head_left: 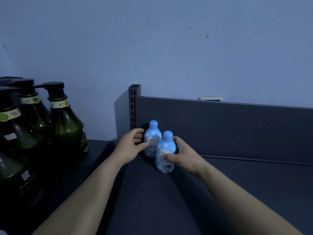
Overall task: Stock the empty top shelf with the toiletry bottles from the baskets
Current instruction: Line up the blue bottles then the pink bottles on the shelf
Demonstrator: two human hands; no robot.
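Observation:
Two small light-blue bottles with round blue caps stand upright on the dark top shelf (pixel 237 184), near its back left corner. The rear bottle (pixel 153 134) stands by the slotted upright post; my left hand (pixel 130 146) curls round its left side, thumb on its front. The front bottle (pixel 166 146) stands just right of it and nearer me; my right hand (pixel 184 155) grips it, thumb across the label, fingers behind. The two bottles touch or nearly touch.
Several large dark-green pump bottles (pixel 66 126) stand on the neighbouring shelf at left. A grey back panel (pixel 237 128) closes the shelf's rear, with the slotted post (pixel 133 106) at its left end. A blue wall rises behind.

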